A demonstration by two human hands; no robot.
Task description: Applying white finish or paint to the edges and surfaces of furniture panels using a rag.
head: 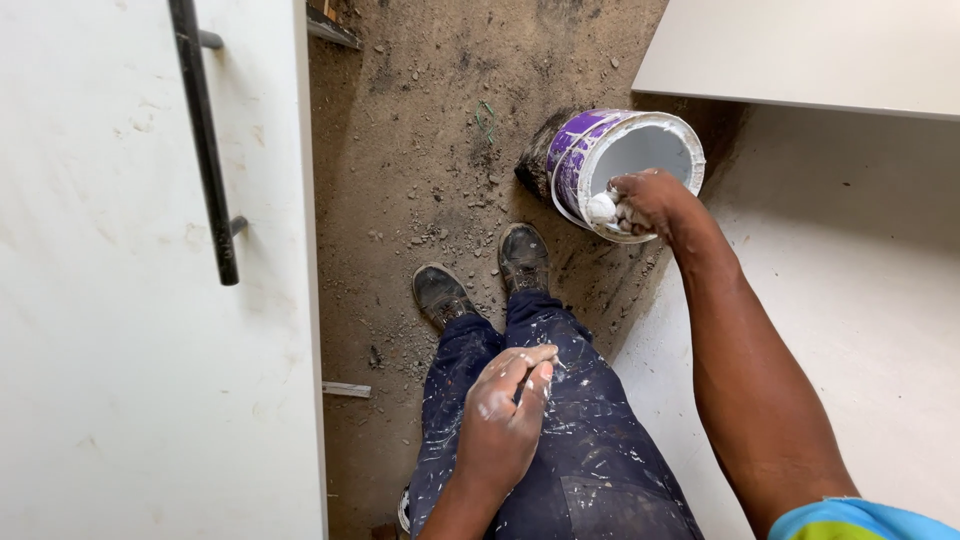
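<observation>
**Down on the dirt floor, we dig filler out of the tub**

Down by our boots (480,275) on the gritty dirt floor (420,130), a purple tub (575,150) lies tipped on its side, its white mouth turned toward us. Our right hand (645,200) reaches into that mouth at the lower rim, fingers curled closed around a lump of white paste (603,208); the lump sits just at the fingertips, half inside the tub.

Our left hand (505,410) hovers above our paint-spattered trousers (590,450), well apart from the tub. Its grip is narrow, thumb and forefinger pinched on something thin that we cannot make out; the knuckles are dusted white.

A white door (130,300) with a black bar handle (205,140) stands to our left, and pale panels (850,300) lie to our right.

We judge the step in hand to be scooping paste from the tub. The next move would call for lifting the right hand clear of the rim without dropping the soft lump, keeping the fingers cupped beneath it.
</observation>
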